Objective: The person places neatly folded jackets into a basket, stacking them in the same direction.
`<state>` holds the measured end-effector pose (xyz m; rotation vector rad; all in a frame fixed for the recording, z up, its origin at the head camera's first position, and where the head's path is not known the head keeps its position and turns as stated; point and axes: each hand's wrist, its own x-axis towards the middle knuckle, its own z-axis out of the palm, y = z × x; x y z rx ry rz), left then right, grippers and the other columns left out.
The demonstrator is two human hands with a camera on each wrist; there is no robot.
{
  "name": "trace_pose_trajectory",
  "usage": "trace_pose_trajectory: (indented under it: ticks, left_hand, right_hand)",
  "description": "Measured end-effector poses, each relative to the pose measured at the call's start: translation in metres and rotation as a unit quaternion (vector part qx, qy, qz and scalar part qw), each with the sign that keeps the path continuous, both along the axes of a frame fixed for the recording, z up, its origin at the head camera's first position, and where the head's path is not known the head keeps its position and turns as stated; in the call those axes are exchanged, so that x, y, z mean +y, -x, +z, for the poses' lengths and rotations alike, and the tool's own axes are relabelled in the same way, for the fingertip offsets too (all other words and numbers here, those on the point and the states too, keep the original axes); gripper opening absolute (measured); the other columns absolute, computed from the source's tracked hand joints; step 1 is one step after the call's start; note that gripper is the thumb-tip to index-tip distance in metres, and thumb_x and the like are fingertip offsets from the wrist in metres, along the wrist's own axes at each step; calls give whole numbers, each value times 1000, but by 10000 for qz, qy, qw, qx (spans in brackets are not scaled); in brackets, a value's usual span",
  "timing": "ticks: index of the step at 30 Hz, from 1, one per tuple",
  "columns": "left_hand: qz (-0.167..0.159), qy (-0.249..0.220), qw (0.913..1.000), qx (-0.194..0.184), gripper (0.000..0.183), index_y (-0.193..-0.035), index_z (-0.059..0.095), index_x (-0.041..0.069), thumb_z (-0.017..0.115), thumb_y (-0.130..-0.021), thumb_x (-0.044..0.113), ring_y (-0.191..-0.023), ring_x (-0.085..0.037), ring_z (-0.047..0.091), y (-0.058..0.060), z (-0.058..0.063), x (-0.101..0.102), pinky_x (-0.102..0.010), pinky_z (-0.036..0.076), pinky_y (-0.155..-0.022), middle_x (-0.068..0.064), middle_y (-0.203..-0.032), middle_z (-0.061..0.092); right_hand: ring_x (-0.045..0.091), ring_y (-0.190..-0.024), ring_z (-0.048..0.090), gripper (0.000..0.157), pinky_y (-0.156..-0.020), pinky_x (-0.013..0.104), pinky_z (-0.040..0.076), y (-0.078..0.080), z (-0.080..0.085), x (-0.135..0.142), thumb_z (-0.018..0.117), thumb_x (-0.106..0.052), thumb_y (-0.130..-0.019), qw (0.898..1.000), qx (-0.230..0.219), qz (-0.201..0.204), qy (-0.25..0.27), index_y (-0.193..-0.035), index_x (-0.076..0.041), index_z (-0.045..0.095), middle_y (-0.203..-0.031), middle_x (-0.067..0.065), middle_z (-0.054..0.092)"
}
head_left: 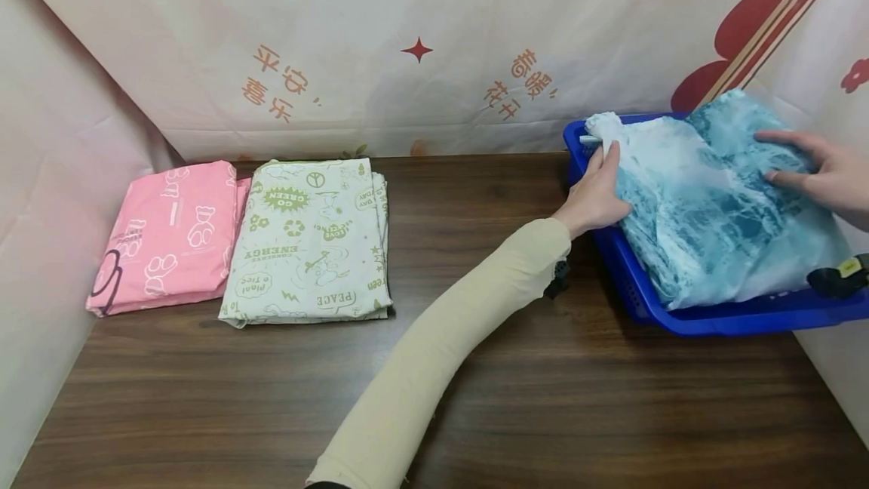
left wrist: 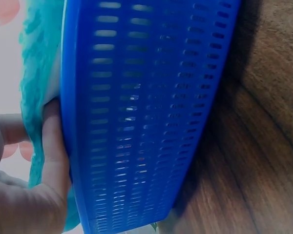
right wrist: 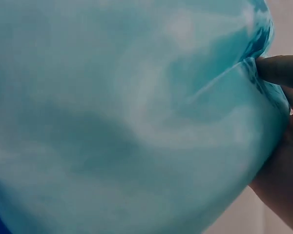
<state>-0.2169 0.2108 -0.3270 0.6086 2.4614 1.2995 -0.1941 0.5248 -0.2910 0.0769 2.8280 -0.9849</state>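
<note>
A blue and white marbled cloth lies bunched in a blue plastic basket at the right, rising above its rim. At the basket's left rim my left hand pinches the cloth's edge between thumb and fingers. The left wrist view shows this teal cloth between the fingers, beside the slotted basket wall. My right hand grips the cloth on its right side. In the right wrist view, creases in the cloth run to the fingertips; part of that hand is out of frame.
Folded pink fabric and folded pale green printed fabric lie side by side at the left of the brown wooden table. A printed curtain hangs behind, and pale sheets stand at both sides.
</note>
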Motion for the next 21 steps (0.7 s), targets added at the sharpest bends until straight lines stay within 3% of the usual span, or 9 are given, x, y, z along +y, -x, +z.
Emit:
trace_pose_trajectory:
  ticks: [2, 4, 7, 8, 11, 13, 15, 18, 21]
  left_hand:
    - [-7, 41, 9999, -102, 97, -155, 0, 31, 66, -88, 8, -126, 0, 42, 0, 1, 0, -21, 37, -51, 14, -159, -5]
    - [-4, -61, 9994, -351, 97, -155, 1, 31, 65, -88, 5, -101, -2, 59, 0, 2, 0, -19, 42, -49, 16, -158, -5]
    - [34, -372, 9961, -796, 97, -155, 3, 31, 64, -87, -1, -62, -10, 61, -2, 5, -2, -19, 50, -52, 17, -157, -4]
    - [48, -481, 9945, -926, 98, -156, 3, 30, 64, -87, -3, -56, -13, 60, -2, 5, -2, -20, 51, -53, 17, -157, -4]
    - [39, -521, 9936, -1003, 97, -156, 4, 27, 63, -86, -5, -76, -8, 64, -3, 7, -2, -20, 51, -53, 16, -157, -3]
    - [16, -135, 9972, -732, 95, -156, 5, 25, 63, -87, -2, -98, -5, 60, -4, 9, 1, -18, 50, -53, 14, -158, -2]
    - [-50, 404, 9985, -361, 93, -156, 4, 23, 63, -88, 3, -101, -4, 55, -4, 11, 5, -16, 46, -56, 11, -159, 0]
    - [-63, 1180, 9927, 225, 91, -156, 3, 23, 64, -90, 13, -80, -6, 56, -5, 14, 16, -17, 38, -53, 8, -160, 1]
    - [114, 1598, 9856, 548, 91, -156, 1, 25, 64, -91, 20, -54, -12, 48, -7, 13, 24, -21, 36, -48, 9, -159, 4]
  right_hand:
    - [48, -138, -8, 62, -102, 70, -4, -2, -4, -7, 38, -21, -105, 9996, -176, 206, 49, -156, -35, 5, -157, 21, -15]
    - [53, -136, -10, 65, -99, 73, -5, -3, -8, -11, 40, -20, -104, 9988, -318, 383, -30, -156, -28, 2, -155, 26, -17]
    - [56, -135, -10, 68, -98, 74, -5, -3, -14, -16, 44, -17, -103, 9970, -438, 623, -114, -156, -19, 0, -153, 30, -16]
    - [58, -134, -9, 69, -97, 75, -5, -3, -16, -16, 44, -17, -103, 9964, -488, 673, -187, -156, -18, 0, -153, 31, -15]
    - [54, -136, -12, 71, -98, 74, -5, -2, -23, -16, 46, -14, -103, 9958, -488, 753, -169, -156, -15, 0, -153, 31, -14]
    - [53, -136, -12, 70, -98, 74, -5, 0, -25, -15, 45, -13, -102, 9956, -514, 758, -209, -156, -13, 0, -153, 31, -14]
    - [53, -136, -13, 70, -99, 74, -4, 2, -26, -14, 45, -12, -102, 9953, -541, 746, -284, -155, -11, 0, -152, 33, -13]
    - [57, -134, -12, 70, -97, 75, -3, 6, -25, -14, 44, -13, -102, 9940, -727, 666, -466, -154, -7, -2, -150, 35, -14]
    - [59, -133, -12, 72, -97, 76, -1, 10, -24, -16, 45, -14, -102, 9920, -977, 661, -453, -154, -7, -4, -149, 36, -17]
